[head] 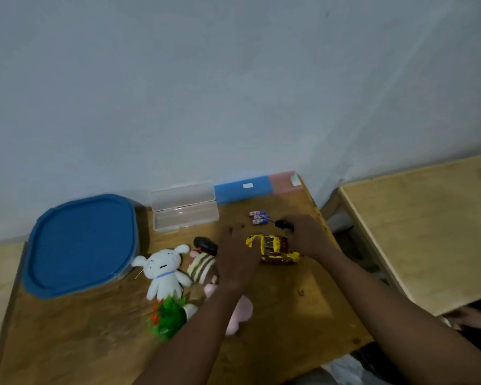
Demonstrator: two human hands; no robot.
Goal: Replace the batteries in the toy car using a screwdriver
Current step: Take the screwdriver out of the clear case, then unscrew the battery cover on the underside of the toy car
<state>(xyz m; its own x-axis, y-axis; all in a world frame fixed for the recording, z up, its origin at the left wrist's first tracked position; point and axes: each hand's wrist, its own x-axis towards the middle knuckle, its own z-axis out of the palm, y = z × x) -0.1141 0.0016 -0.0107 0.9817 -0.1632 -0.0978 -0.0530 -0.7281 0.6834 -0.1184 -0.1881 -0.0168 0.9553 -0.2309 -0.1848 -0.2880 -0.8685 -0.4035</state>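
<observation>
Fingers of the right hand point(303, 234) curl around a small black-handled screwdriver point(282, 225), its thin shaft pointing toward ten o'clock, while the heel of that hand rests against the yellow toy car point(272, 248). The left hand point(235, 254) lies just beside the car at its nine o'clock, fingers loosely bent and spread; whether it actually pinches the car I cannot tell, though nothing shows inside it. The car sits on the brown wooden table point(289, 315) with what seems to be its underside turned up. At its eleven o'clock, near the screwdriver tip, lie three small purple-and-white batteries point(258, 217). Farther out at ten o'clock stands an open clear plastic case point(185, 208); at nine o'clock lie a white plush dog point(164, 269) and a large blue-lidded container point(81, 245). The step looks like preparing to undo the battery cover: next, the left hand should steady the car while the tip finds the screw.
</observation>
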